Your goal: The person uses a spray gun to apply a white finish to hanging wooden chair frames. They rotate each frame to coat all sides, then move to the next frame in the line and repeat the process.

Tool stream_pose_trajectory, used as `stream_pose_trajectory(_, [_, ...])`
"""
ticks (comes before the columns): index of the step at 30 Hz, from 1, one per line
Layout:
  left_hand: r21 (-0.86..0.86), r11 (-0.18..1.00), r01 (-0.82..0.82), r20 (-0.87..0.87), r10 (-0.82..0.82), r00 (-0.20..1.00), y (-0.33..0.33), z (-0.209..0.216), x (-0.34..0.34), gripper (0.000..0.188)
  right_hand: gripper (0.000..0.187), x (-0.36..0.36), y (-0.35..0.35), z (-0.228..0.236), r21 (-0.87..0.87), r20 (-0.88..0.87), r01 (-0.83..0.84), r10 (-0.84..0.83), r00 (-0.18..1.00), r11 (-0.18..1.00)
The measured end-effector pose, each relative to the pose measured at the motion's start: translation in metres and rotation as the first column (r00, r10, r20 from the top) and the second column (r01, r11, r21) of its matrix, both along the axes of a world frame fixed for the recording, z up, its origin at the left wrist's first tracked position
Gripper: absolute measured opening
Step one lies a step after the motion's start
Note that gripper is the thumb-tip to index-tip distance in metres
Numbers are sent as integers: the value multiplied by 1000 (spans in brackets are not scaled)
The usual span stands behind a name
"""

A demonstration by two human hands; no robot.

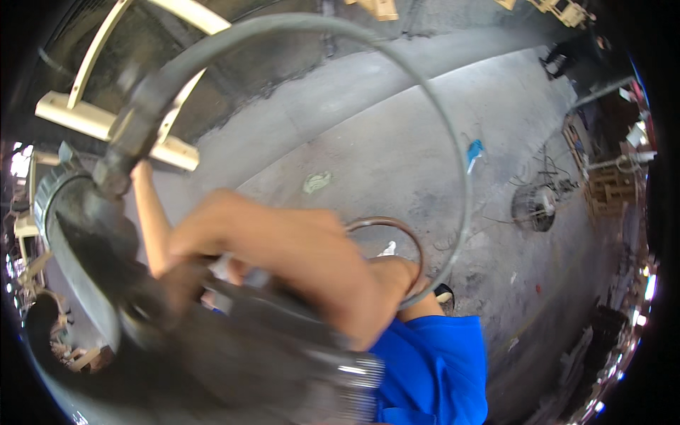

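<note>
Close to the camera, my right hand (265, 237) is closed round a dark grey metal spray gun (219, 354), blurred by motion. A grey hose (457, 134) rises from the metal fitting on the gun's left side and loops wide over to the right. Beyond the gun, my left arm reaches toward the upper left. My left hand (140, 171) meets the lower rail of a pale wooden frame (78, 115) and appears to grip it; the hose fitting and rail partly hide its fingers. The frame stands tilted, with a curved slat and straight rails.
Grey concrete floor (368, 156) spreads ahead, with a blue scrap (474, 150) on it. At the right lie a round dark wire-covered object (535, 207) and wooden pallets (608, 188). A person in dark clothes (577, 57) is at the far right. More pale wooden pieces (379, 8) stand at the back.
</note>
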State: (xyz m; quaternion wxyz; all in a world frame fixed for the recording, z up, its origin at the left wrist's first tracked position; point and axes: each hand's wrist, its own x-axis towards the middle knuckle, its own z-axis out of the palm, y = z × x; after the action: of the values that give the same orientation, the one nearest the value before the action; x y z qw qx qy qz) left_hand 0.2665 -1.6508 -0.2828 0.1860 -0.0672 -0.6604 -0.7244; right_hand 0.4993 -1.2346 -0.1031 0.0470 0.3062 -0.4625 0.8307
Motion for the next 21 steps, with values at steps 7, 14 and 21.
stream_pose_trajectory(7, [-211, 898, -385, -39, 386, 922, 25, -11, -40, 31, 106, -27, 9, -73, 331, -68, 248, -239, 969, 911])
stream_pose_trajectory(14, [-134, 938, -320, 72, 332, 941, 69, 23, 14, 52, 114, -23, 19, -131, 308, 42, 490, -526, 849, 816])
stream_pose_trajectory(21, [-98, 965, -242, 102, 252, 962, 84, 37, 48, 59, 118, -53, 7, -134, 239, 122, 437, -474, 872, 867])
